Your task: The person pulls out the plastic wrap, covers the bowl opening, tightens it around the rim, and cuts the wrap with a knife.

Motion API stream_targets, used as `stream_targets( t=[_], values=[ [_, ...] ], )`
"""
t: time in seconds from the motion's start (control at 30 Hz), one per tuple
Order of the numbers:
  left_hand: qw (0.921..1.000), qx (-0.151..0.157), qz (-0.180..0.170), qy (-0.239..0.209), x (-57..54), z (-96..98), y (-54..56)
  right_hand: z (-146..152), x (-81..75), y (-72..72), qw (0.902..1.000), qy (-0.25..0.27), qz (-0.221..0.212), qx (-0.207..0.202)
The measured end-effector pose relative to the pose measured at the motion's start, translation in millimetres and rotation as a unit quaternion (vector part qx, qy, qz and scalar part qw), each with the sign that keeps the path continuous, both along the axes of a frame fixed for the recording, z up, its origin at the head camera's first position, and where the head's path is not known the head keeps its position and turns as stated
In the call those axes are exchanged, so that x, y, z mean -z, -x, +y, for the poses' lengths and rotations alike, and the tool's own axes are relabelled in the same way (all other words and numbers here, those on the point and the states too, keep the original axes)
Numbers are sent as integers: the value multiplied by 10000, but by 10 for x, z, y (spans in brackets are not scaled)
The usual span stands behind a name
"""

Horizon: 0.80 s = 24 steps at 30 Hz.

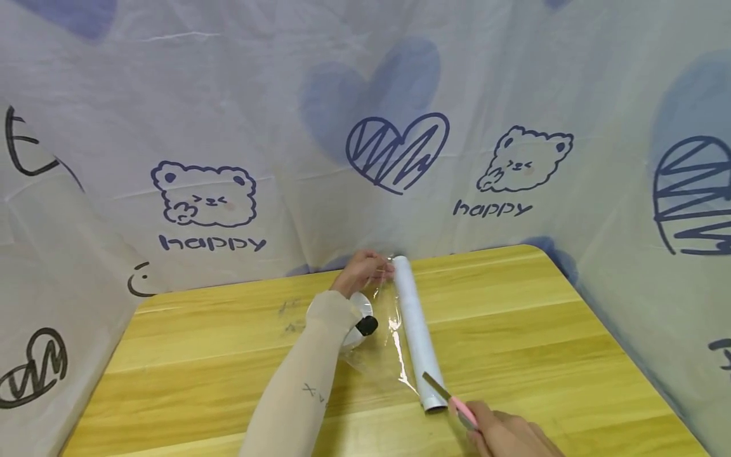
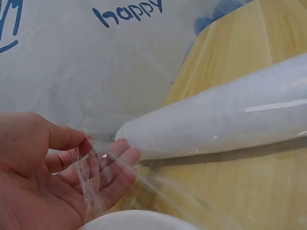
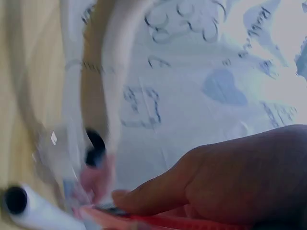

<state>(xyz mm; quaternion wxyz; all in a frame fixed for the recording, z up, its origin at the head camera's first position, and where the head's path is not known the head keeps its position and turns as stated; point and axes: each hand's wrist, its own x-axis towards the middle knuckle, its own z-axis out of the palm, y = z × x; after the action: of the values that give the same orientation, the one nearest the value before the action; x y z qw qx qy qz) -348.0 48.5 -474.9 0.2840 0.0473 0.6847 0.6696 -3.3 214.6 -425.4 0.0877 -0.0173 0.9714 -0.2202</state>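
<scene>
A roll of cling film [image 1: 415, 330] lies lengthwise on the table, its hollow near end facing me. Clear film [image 1: 394, 346] is drawn off its left side, across a white dish [image 1: 361, 304] that my left forearm partly hides. My left hand [image 1: 365, 270] is at the roll's far end; in the left wrist view, thumb and forefinger pinch the gathered film edge [image 2: 91, 177]. My right hand [image 1: 505, 431] grips a pink utility knife [image 1: 464, 412], thumb along the handle. The knife's blade overlaps the roll's near end in the head view.
The wood-grain table [image 1: 542, 343] reaches a pale printed cloth [image 1: 274, 127] hung behind it and along both sides. A small black device [image 1: 367, 325] sits at my left wrist, above the dish.
</scene>
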Motion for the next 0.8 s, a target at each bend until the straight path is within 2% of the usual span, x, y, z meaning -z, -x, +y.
stream_targets(
  t=[0.07, 0.17, 0.23, 0.33, 0.47, 0.57, 0.7, 0.8],
  values=[
    [10000, 80, 51, 1, -9, -22, -4, 101, -89, 29, 9992, -123, 384, 32],
    [9992, 280, 278, 113, -21, -61, -23, 202, -154, 150, 9938, -226, 1081, 113],
    [9972, 452, 519, 284, -37, -86, -44, 241, -144, 269, 9887, -213, 1469, 197],
    [9899, 710, 1003, 707, -82, -118, -76, 282, -67, 456, 9855, -62, 1652, 390],
    [9742, 932, 1556, 1344, -176, -173, -94, 338, 87, 691, 9822, 32, 1748, 690],
    [9562, 1169, 1882, 1914, -270, -239, -91, 390, 202, 854, 9781, -82, 1897, 848],
    [9375, 1562, 2049, 2341, -413, -381, -116, 478, 336, 1047, 9763, -54, 1965, 906],
    [9298, 1778, 2103, 2440, -503, -536, -176, 539, 415, 1172, 9756, 228, 1931, 1018]
  ],
)
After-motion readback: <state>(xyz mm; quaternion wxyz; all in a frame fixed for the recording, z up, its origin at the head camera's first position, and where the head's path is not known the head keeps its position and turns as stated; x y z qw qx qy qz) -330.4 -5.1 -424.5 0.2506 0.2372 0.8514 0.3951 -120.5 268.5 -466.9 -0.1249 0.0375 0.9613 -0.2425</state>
